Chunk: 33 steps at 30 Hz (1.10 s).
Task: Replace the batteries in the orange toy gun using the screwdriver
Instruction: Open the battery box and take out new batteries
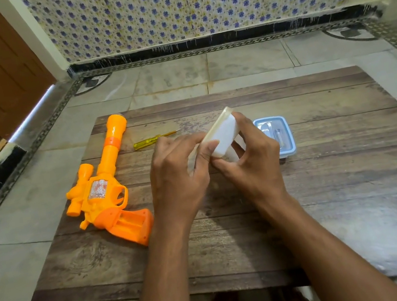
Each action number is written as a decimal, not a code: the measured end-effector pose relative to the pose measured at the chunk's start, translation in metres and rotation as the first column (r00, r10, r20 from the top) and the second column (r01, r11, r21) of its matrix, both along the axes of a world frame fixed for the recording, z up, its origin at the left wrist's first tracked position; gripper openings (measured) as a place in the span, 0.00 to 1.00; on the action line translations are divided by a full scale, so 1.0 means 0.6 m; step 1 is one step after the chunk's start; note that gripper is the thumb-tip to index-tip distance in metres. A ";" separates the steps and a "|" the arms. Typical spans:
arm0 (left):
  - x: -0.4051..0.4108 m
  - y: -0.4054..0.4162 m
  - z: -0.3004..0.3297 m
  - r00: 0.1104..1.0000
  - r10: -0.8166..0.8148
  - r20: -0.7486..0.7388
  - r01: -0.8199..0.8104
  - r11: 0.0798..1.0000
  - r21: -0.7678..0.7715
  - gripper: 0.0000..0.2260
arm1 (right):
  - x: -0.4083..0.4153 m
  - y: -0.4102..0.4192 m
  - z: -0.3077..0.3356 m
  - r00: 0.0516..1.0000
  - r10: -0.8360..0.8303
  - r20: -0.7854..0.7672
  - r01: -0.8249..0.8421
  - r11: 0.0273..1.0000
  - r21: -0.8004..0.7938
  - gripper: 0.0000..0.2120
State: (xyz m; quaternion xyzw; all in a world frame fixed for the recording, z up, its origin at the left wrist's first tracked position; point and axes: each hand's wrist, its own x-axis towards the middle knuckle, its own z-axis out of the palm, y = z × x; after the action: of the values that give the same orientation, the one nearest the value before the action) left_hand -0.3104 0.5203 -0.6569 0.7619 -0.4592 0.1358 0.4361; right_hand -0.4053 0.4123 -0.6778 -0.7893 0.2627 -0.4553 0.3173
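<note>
We grip a small white box [224, 135] with both hands, left hand [178, 177] and right hand [255, 164], fingers curled round it above the tabletop [330, 180]. The orange toy gun [108, 187] lies at left, the yellow screwdriver [153, 140] just beyond.

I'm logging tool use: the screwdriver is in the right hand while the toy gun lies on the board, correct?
Not quite: in the head view the screwdriver lies on the board beside the toy gun. The right hand holds a white box.

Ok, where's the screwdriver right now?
The screwdriver lies untouched on the wooden board, far left side, between the toy gun barrel and the left hand.
</note>
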 end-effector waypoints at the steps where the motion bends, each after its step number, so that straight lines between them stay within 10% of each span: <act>1: 0.002 0.000 0.000 0.998 -0.055 -0.024 0.055 0.998 -0.014 0.10 | 0.000 0.001 0.000 1.000 0.004 0.005 -0.004 1.000 -0.005 0.33; 15: 0.012 0.007 -0.002 0.938 0.007 -0.347 -0.069 0.983 -0.169 0.10 | -0.002 -0.001 0.007 0.984 0.176 0.026 -0.176 0.984 0.027 0.32; 33: -0.022 -0.017 0.013 0.989 0.148 0.023 -0.137 0.956 -0.258 0.07 | -0.002 0.019 0.000 0.986 0.169 0.019 -0.157 0.950 -0.271 0.29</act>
State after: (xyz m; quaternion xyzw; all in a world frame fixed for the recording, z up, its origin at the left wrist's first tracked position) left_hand -0.3236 0.5098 -0.6492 0.7274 -0.3909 0.2411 0.5099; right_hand -0.4065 0.4237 -0.6780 -0.8342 0.1257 -0.4756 0.2491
